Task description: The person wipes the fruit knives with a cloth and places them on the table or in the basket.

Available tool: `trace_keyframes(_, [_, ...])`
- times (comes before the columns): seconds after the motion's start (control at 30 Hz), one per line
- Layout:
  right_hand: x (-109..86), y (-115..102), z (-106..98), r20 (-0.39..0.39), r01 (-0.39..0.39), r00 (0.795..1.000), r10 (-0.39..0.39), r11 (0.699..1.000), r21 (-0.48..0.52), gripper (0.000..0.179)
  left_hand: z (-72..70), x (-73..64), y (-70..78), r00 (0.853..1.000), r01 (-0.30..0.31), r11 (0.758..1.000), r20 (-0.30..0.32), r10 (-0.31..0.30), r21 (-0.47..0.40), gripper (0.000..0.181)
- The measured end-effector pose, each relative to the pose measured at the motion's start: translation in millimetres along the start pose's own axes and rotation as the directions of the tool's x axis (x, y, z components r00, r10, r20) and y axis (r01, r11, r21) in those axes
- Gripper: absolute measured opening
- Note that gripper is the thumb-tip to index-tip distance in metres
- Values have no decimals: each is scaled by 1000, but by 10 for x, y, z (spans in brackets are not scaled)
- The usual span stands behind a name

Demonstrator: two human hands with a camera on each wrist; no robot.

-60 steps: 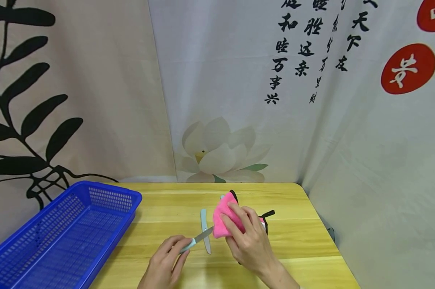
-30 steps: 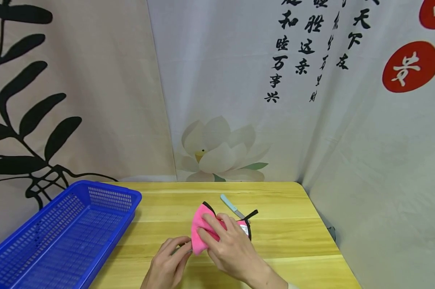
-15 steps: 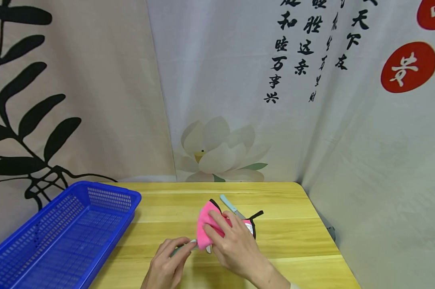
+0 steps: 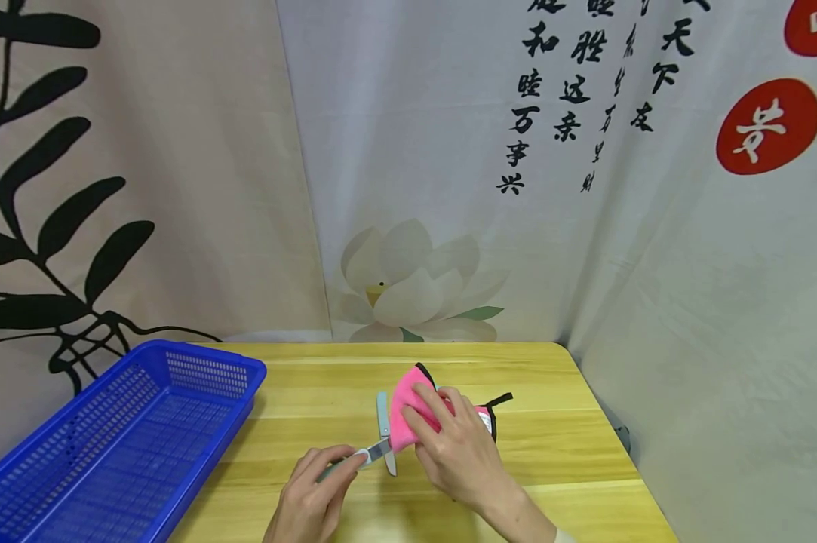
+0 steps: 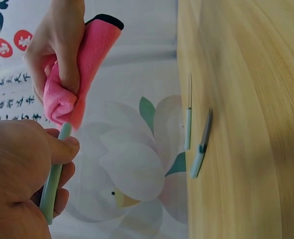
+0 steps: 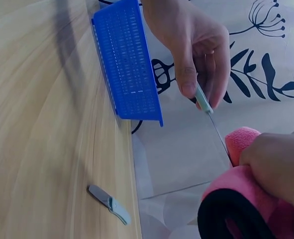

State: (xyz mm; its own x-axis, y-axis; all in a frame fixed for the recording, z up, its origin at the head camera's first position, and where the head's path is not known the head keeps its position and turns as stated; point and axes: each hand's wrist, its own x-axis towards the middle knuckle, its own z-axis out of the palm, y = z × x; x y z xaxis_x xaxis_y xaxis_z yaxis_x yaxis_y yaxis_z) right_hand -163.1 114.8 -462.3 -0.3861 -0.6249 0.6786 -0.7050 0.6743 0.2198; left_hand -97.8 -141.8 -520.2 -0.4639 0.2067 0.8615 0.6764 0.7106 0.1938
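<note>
My left hand (image 4: 313, 486) holds a small knife (image 5: 51, 189) by its pale green handle, thumb and fingers around it. The blade points toward a pink cloth (image 4: 404, 411) with black edging. My right hand (image 4: 459, 452) grips this cloth, folded around the blade. In the right wrist view, a stretch of bare blade (image 6: 217, 130) shows between handle and cloth; its tip is hidden. Another knife (image 4: 382, 415) with a light blue handle lies on the table beyond the held blade. A further knife (image 5: 188, 127) shows in the left wrist view; the cloth and right hand mostly cover it from the head.
A long blue plastic basket (image 4: 130, 445) with mesh sides stands at the left of the wooden table (image 4: 571, 467). Behind the table hangs a printed curtain (image 4: 408, 151) with a lotus, dark leaves and writing. The cloth's black loop (image 4: 499, 400) sticks out to the right.
The cloth went left along the blade to the handle, then slid back right toward the tip, baring some blade. The left hand stayed nearly in place, holding the knife.
</note>
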Motion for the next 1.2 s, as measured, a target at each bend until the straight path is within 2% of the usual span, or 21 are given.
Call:
trace_keyframes(0.13, [-23,67,-3,-23,-13,1000,13,1000,-13,47,-2,13,8,1000,3,1000,0,-3,10,47])
trace_keyframes(0.4, [-64,123,-45,-18,-45,999,45,999,-23,48,-4,22,7,1000,31,999,-6,-31,10,48])
trace_keyframes(0.57, [-48,57,-47,-88,11,996,-9,1000,22,37,2,25,2,1000,29,999,0,-29,20,48])
trace_keyframes(0.67, [-31,-18,-49,-121,62,991,-58,998,31,39,10,22,-5,1000,24,1000,-2,-24,15,48])
trace_keyframes(0.97, [15,-201,-14,-122,138,984,-130,989,56,40,28,30,3,1000,8,1000,-2,-8,-2,46])
trace_keyframes(1.2, [29,-264,33,-122,137,984,-130,989,47,38,41,41,-1,1000,-9,999,-15,9,-33,44])
